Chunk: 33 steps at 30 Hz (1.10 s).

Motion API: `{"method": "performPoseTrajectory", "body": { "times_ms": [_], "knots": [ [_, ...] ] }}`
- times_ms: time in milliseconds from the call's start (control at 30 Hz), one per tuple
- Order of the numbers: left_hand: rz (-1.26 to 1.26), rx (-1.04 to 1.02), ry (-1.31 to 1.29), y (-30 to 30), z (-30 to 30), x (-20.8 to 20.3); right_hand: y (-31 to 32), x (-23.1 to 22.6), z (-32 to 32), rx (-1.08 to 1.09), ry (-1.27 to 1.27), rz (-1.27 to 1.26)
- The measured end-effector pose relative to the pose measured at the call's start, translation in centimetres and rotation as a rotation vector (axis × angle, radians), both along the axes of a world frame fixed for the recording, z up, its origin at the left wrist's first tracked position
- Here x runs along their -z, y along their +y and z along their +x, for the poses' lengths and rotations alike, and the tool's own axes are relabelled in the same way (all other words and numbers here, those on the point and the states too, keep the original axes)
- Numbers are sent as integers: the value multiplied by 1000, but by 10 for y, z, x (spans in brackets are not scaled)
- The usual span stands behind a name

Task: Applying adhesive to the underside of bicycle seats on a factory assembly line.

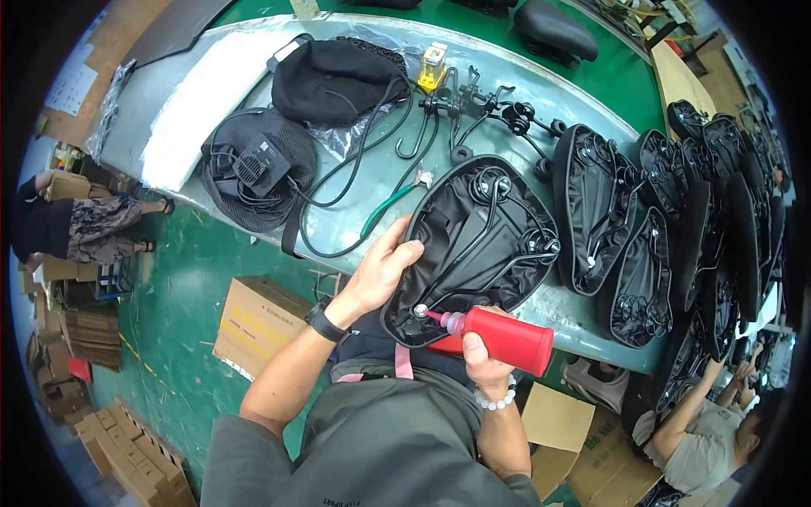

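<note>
A black bicycle saddle (448,221) lies upside down at the near edge of the table, its metal rails and coil springs facing up. My left hand (386,269) is closed on its left rim, thumb over the edge. In my right hand (486,362) is a red squeeze bottle (515,340), held on its side with the nozzle pointing left. The nozzle tip meets or nearly meets a round metal bolt (420,311) at the saddle's narrow end. Green-handled pliers (390,205) rest left of the saddle.
Many more upturned saddles (594,211) crowd the table's right side. Bent metal rails (456,106) and a yellow container (432,68) stand behind. A cabled black device (260,165) sits at left. Cardboard boxes (258,325) are on the floor; a co-worker (705,439) is at right.
</note>
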State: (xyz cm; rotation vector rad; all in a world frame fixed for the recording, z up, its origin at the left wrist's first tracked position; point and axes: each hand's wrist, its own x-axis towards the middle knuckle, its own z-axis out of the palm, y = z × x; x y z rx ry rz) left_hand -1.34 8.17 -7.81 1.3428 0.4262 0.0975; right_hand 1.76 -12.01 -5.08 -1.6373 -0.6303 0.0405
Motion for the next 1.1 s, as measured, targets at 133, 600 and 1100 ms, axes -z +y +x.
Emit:
{"method": "performPoseTrajectory", "body": {
  "times_ms": [133,600,1100],
  "knots": [
    [3,1,-2,-1,0,0,0,-1,0,-15,34,28],
    [32,40,-38,6,1,4,-12,7,-15,60,125,149],
    [1355,171,-180,-17,-7,-60,-14,-11,54,357,554,511]
  ]
}}
